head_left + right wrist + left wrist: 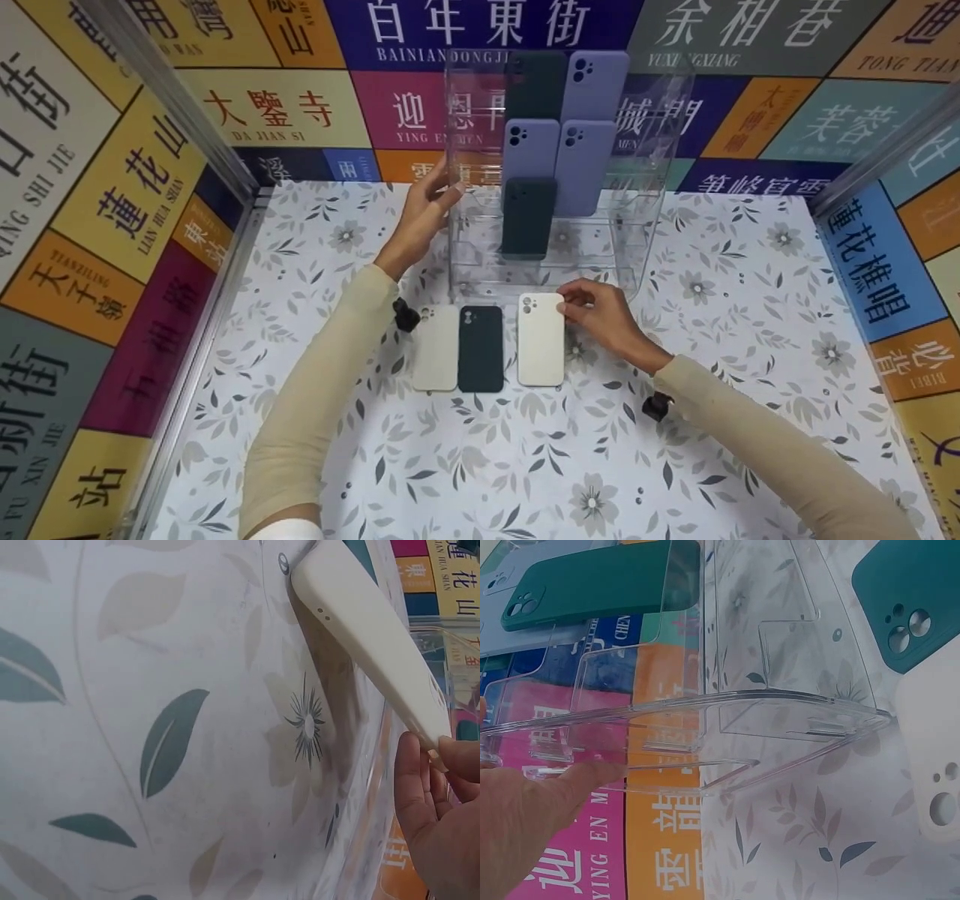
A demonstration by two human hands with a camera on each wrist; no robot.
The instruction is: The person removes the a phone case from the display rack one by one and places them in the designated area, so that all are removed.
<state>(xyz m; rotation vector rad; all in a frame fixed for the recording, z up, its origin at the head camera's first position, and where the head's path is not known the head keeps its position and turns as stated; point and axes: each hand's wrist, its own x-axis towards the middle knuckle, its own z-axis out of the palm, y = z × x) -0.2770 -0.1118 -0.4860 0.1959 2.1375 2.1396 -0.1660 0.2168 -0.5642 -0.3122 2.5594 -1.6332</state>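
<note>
A clear plastic display stand stands at the back of the table, holding several lilac and dark green phone cases. My left hand grips the left side panel of this stand, with fingers on both sides of it in the left wrist view. In front of the stand, my right hand pinches the upper right corner of a cream phone case between thumb and fingers. The right wrist view shows this case tilted, its upper end lifted off the table. Left of it lie a dark green case and another cream case, side by side.
The table has a white cloth with grey leaves and flowers. Panels of coloured street-name signs rise behind and on both sides. A small black wrist mount sits beside the left cream case.
</note>
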